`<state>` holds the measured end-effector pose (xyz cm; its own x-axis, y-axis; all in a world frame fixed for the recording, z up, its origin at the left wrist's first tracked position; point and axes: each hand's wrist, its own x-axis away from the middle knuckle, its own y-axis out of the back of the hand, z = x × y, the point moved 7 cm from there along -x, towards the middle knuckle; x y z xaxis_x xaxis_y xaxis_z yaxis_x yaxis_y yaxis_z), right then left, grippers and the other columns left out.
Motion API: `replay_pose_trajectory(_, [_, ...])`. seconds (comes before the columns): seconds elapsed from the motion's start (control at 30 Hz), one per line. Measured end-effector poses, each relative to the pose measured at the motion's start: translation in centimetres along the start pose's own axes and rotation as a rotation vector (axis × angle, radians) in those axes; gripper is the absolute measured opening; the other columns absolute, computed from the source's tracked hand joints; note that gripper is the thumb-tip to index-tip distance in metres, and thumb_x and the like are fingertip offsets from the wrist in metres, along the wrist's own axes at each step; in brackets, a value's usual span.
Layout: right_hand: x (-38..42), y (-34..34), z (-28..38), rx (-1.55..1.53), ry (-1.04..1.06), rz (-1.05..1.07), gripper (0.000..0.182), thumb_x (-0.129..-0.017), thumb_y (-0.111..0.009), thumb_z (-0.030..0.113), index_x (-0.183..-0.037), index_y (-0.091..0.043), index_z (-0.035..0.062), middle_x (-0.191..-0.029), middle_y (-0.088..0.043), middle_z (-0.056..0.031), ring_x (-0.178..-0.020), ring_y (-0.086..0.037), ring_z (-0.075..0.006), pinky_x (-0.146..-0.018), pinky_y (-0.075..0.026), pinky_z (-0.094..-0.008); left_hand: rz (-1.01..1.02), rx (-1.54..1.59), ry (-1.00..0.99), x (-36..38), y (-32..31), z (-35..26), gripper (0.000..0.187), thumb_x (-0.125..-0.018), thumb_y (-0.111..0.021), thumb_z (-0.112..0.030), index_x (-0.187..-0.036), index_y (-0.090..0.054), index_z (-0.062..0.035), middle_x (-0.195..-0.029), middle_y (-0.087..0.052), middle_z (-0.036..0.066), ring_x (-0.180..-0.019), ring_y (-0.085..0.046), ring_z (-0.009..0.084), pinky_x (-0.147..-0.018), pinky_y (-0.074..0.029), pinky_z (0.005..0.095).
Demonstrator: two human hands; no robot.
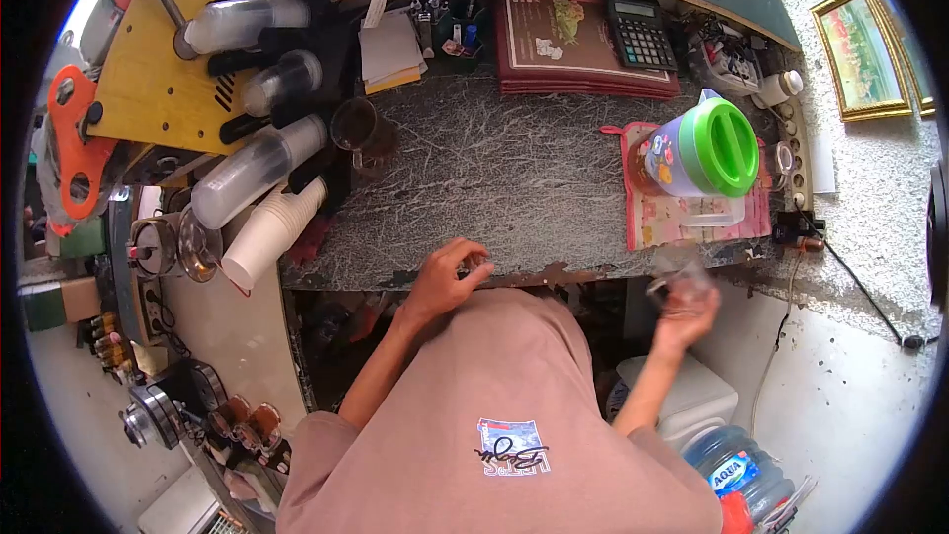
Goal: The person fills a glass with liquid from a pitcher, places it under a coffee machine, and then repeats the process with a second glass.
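Note:
My right hand is closed around a clear drinking glass, smeared by motion, just past the front right edge of the desk. Near the desk's front edge, my left hand has loosely bent fingers with a gap between them and nothing visible in it. A pitcher with a bright green lid stands on a pink patterned cloth, beyond the glass. Beside the pitcher, a clear glass mug is partly hidden.
Dark red folders with a calculator on top lie at the back. Stacked plastic cups, paper cups and a dark glass mug are at left. A large water bottle and a white box sit low right.

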<state>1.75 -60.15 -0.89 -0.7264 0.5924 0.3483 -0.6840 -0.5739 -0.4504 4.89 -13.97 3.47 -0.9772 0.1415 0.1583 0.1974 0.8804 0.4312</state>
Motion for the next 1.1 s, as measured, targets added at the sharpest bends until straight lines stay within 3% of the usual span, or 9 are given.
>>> replay_pose_trajectory(0.13, [7.7,-8.5,-9.6,-0.215,-0.593,0.306,0.046,-0.094,-0.061,0.040,-0.126,-0.060,0.0067,-0.120,-0.066,-0.0129,-0.103,-0.066,-0.0304,-0.088,-0.058,-0.0437,0.144,0.138,-0.065,-0.9,-1.9,-3.5,0.071,-0.078,-0.086,-0.032,-0.135,-0.053,-0.0059,-0.124,-0.062,0.012,-0.113,-0.063,0.0242,-0.094,-0.050,0.0365])
replay_pose_trajectory(0.17, [9.4,-11.5,-10.9,-0.180,-0.623,0.161,0.051,-0.093,-0.062,0.042,-0.127,-0.058,0.0048,-0.117,-0.065,-0.0177,-0.099,-0.066,-0.0360,-0.081,-0.058,-0.0420,0.142,0.140,-0.068,-1.2,-2.2,-3.8,0.071,-0.078,-0.086,-0.032,-0.135,-0.053,-0.0059,-0.124,-0.062,0.012,-0.113,-0.063,0.0242,-0.094,-0.050,0.0365])
replay_pose_trajectory(0.23, [11.9,-16.9,-13.2,-0.122,-0.747,0.353,0.053,-0.094,-0.060,0.045,-0.127,-0.059,0.0047,-0.120,-0.065,-0.0160,-0.104,-0.065,-0.0324,-0.087,-0.054,-0.0394,0.150,0.273,-0.169,-1.5,-2.6,-5.1,0.093,-0.074,-0.089,-0.024,-0.147,-0.035,-0.0068,-0.151,-0.044,0.016,-0.131,-0.052,0.0272,-0.108,-0.044,0.0405])
replay_pose_trajectory(0.43, [14.8,-25.4,-18.9,-0.049,-0.957,0.729,0.064,-0.095,-0.059,0.051,-0.139,-0.054,0.0049,-0.126,-0.063,-0.0117,-0.109,-0.063,-0.0252,-0.090,-0.052,-0.0392,-0.228,0.601,-0.107,-2.2,1.0,-1.8,0.087,-0.076,-0.087,-0.015,-0.145,-0.036,-0.0065,-0.151,-0.042,0.015,-0.142,-0.043,0.0313,-0.112,-0.042,0.0421])
replay_pose_trajectory(0.57, [11.3,-25.8,-13.0,0.811,0.082,0.650,0.053,-0.093,-0.072,0.032,-0.136,-0.055,0.0036,-0.130,-0.058,-0.0114,-0.110,-0.059,-0.0214,-0.091,-0.048,-0.0363,-0.427,0.298,-0.042,-2.7,3.8,-0.9,0.078,-0.077,-0.085,-0.014,-0.141,-0.043,-0.0037,-0.141,-0.052,0.015,-0.135,-0.050,0.0295,-0.107,-0.046,0.0398])
replay_pose_trajectory(0.73, [8.2,-21.7,3.3,0.953,1.355,-0.068,0.039,-0.093,-0.073,0.020,-0.122,-0.058,-0.0005,-0.118,-0.058,-0.0125,-0.106,-0.056,-0.0283,-0.096,-0.044,-0.0413,-0.560,0.100,0.054,-3.9,5.2,-0.6,0.074,-0.077,-0.085,-0.018,-0.138,-0.047,-0.0015,-0.133,-0.059,0.018,-0.128,-0.057,0.0298,-0.103,-0.049,0.0397])
replay_pose_trajectory(0.8, [6.3,-21.0,6.7,0.926,1.445,-0.312,0.035,-0.099,-0.065,0.025,-0.116,-0.061,-0.0046,-0.115,-0.060,-0.0139,-0.106,-0.056,-0.0262,-0.099,-0.043,-0.0412,-0.599,0.068,0.080,-4.3,5.2,-0.4,0.074,-0.077,-0.086,-0.019,-0.137,-0.048,-0.0010,-0.131,-0.060,0.019,-0.123,-0.061,0.0317,-0.098,-0.052,0.0401])
replay_pose_trajectory(1.0, [-3.4,-18.6,6.2,0.548,0.453,0.148,0.055,-0.103,-0.054,0.049,-0.098,-0.066,-0.0038,-0.074,-0.058,-0.0069,-0.074,-0.060,-0.0177,-0.074,-0.049,-0.0318,-0.584,0.006,0.128,-4.8,4.6,0.6,0.074,-0.077,-0.085,-0.020,-0.138,-0.047,-0.0005,-0.133,-0.059,0.020,-0.120,-0.062,0.0326,-0.094,-0.055,0.0402])
replay_pose_trajectory(1.1, [-5.5,-17.8,5.5,0.384,0.430,0.201,0.046,-0.100,-0.063,0.045,-0.090,-0.068,0.0005,-0.058,-0.048,0.0016,-0.053,-0.044,-0.0085,-0.054,-0.035,-0.0269,-0.602,0.052,0.125,-4.7,4.4,1.4,0.076,-0.077,-0.085,-0.021,-0.138,-0.045,-0.0006,-0.136,-0.057,0.020,-0.124,-0.059,0.0331,-0.100,-0.052,0.0434])
